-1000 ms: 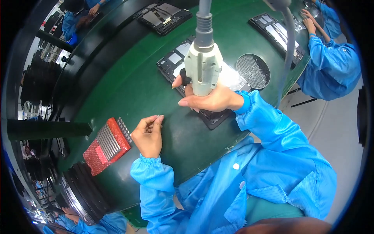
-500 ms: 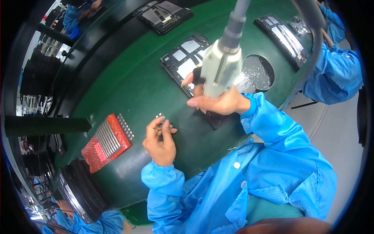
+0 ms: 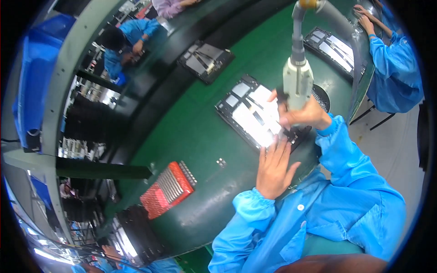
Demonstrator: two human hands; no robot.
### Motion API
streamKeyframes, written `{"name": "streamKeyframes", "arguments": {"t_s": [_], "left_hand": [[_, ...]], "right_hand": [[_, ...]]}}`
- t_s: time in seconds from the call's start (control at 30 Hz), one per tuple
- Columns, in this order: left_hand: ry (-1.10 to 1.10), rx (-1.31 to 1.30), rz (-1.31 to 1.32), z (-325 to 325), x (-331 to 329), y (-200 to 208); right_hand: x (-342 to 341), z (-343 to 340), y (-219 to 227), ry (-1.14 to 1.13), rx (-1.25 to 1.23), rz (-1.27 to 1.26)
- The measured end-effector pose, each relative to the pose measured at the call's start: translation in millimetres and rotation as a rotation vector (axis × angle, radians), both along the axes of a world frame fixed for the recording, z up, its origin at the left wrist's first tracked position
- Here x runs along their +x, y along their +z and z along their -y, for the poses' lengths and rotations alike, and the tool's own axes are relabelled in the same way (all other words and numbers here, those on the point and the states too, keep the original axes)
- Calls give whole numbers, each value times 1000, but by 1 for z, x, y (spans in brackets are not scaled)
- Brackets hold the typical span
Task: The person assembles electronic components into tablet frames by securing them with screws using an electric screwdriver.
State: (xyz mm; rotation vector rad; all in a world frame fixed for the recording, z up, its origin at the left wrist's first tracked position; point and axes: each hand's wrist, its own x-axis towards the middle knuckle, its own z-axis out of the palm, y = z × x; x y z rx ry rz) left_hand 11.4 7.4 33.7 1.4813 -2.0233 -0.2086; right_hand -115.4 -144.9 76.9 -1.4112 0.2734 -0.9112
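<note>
My right hand (image 3: 305, 113) is wrapped round a pale powered screwdriver (image 3: 297, 84), which hangs upright from a jointed grey arm. Its tip is hidden behind my fingers, over the right part of an opened flat device (image 3: 258, 129) with a black frame and white panels. Flat on the near edge of that device lies my left hand (image 3: 274, 170), fingers stretched out and nothing visible in it. Small silvery pieces (image 3: 221, 162) rest on the green table to its left. Behind the screwdriver, a round dish (image 3: 324, 97) is partly covered.
Red bubble wrap (image 3: 157, 202) bearing silvery strips (image 3: 173, 184) lies at left, beside a stack of dark panels (image 3: 139, 234). More opened devices lie at the far side (image 3: 207, 61) and far right (image 3: 334, 50). Blue-sleeved co-workers (image 3: 393, 73) sit around.
My left hand has let go of the small silvery pieces, now on the table, and moved right onto the device. The view has shifted; my right hand still grips the screwdriver.
</note>
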Motion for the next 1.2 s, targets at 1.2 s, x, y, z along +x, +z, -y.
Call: {"name": "streamKeyframes", "arguments": {"t_s": [1.2], "left_hand": [[456,-575,325,12,195,45]], "right_hand": [[41,1,-21,424,238,66]]}}
